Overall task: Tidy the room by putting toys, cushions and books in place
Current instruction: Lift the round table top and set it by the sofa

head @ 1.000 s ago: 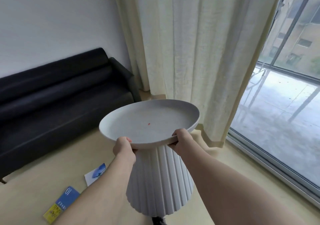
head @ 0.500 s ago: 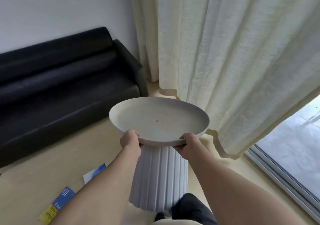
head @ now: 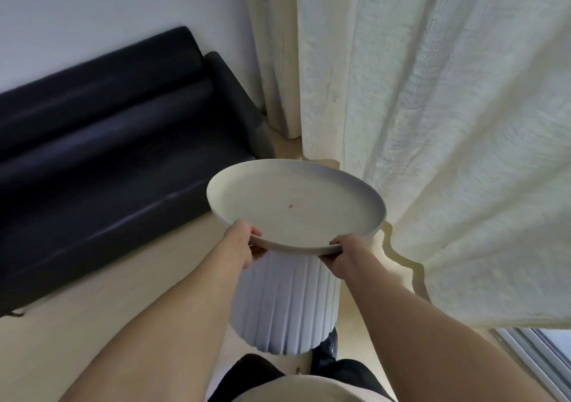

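We grip the near rim of the round fluted side table with left hand and right hand, fingers curled under its edge, between the black sofa and the cream curtain.

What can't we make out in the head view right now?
- Fingers of the left hand and right hand: curled under the side table rim, hidden by its top.
- Table base against the floor: covered at the near side by the person's dark clothing, so lifted or resting cannot be told.
- Black sofa: left end cut by the frame edge.
- Window: mostly behind the curtain.
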Demonstrator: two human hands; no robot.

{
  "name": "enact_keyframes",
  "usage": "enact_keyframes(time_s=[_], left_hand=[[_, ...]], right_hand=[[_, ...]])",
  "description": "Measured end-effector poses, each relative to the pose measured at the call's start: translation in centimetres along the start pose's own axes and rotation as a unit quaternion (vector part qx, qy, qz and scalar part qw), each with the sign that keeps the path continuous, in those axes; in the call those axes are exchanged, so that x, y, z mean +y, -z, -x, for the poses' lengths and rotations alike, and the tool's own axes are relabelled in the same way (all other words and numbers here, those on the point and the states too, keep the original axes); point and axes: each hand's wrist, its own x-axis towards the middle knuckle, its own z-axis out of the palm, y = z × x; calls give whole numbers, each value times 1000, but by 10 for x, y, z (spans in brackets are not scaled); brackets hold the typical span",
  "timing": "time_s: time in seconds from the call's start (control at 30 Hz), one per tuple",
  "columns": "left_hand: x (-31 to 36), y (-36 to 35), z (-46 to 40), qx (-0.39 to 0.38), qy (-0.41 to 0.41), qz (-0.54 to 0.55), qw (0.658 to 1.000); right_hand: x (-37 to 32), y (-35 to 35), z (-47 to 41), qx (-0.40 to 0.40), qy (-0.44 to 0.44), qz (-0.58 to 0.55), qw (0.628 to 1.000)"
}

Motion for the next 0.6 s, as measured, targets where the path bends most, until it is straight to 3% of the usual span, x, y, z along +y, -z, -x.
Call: enact_keyframes(time_s=[0.13, 0.43, 0.6], left_hand=[[44, -26, -26, -22, 43, -75, 996], [115, -77, -117, -54, 72, -30, 995], [133, -109, -210, -61, 97, -30, 993]], right_hand=[[-38, -33, -21, 20, -20, -14, 1000], [-102, -123, -80, 31, 19, -34, 999], [-121, -162, -165, 62, 6, -42, 997]])
